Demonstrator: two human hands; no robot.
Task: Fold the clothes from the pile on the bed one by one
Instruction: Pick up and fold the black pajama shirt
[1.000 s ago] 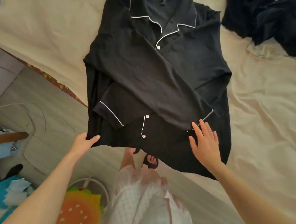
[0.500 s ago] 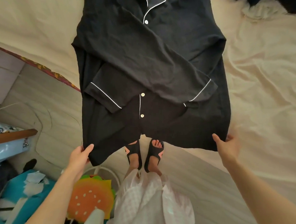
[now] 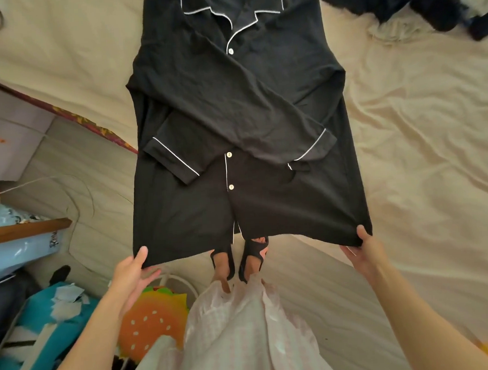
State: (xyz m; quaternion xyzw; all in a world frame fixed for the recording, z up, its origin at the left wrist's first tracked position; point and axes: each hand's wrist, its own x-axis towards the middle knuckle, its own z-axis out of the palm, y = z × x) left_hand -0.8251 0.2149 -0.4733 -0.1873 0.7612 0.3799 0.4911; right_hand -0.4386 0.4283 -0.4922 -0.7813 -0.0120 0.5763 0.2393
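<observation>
Both hands have kept their hold on the shirt [image 3: 242, 122] hem since half a second ago, now drawn wider and tauter. Left hand [image 3: 131, 271] pinches the left corner, right hand [image 3: 363, 252] the right. Shirt lies sleeves-crossed on the bed [image 3: 418, 136], hem overhanging; dark pile [image 3: 397, 1] beyond.

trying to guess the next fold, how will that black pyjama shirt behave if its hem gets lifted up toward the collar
The black pyjama shirt is probably floppy: its hem sags between the left hand and right hand pinching the corners. The crossed sleeves lie loose, so they may slide. It looks thin and light.
</observation>
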